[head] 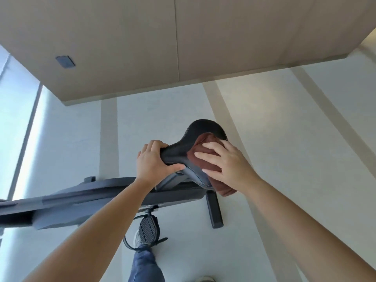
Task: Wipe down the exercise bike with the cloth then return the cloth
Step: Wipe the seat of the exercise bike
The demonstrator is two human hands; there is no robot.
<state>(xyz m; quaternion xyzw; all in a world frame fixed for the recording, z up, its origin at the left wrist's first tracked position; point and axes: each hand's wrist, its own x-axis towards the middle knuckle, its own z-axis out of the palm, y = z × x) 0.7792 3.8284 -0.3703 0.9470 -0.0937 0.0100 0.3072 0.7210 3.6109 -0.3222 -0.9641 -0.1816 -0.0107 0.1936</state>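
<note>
Squarely at the middle of the view, the reddish-brown cloth point(210, 165) lies bunched on the black saddle point(205, 129) of the exercise bike point(122, 192). It covers the broad rear part of the saddle on its 4 o'clock side, and one fold hangs over the edge toward 5 o'clock. The right hand point(227, 163) lies flat on top of the cloth, fingers straight and spread, pressing it down onto the saddle without curling round it. At 9 o'clock from the cloth, the left hand point(151, 161) grips the saddle's narrow nose, with the fingers wrapped over the top and the thumb along the near side. Both bare forearms reach in from the lower corners of the picture.

Under the saddle, the bike's dark grey body runs out toward the 9 o'clock edge. At 6 o'clock from the saddle hangs a ribbed pedal point(147, 228) with a black strap point(130, 244). A pale shoe point(136, 239) shows from behind the pedal, above a blue trouser leg point(144, 265). At 5 o'clock from the saddle, a dark stabiliser bar point(213, 208) rests on the floor point(284, 139), which is pale with beige bands. The toe of a second shoe point(205, 279) peeks in at the bottom edge.

Toward 12 o'clock stands a wall point(122, 37) of beige panels, with a small dark plate point(65, 62) on it at 10 o'clock. A bright window point(16, 119) fills the 9 o'clock edge.
</note>
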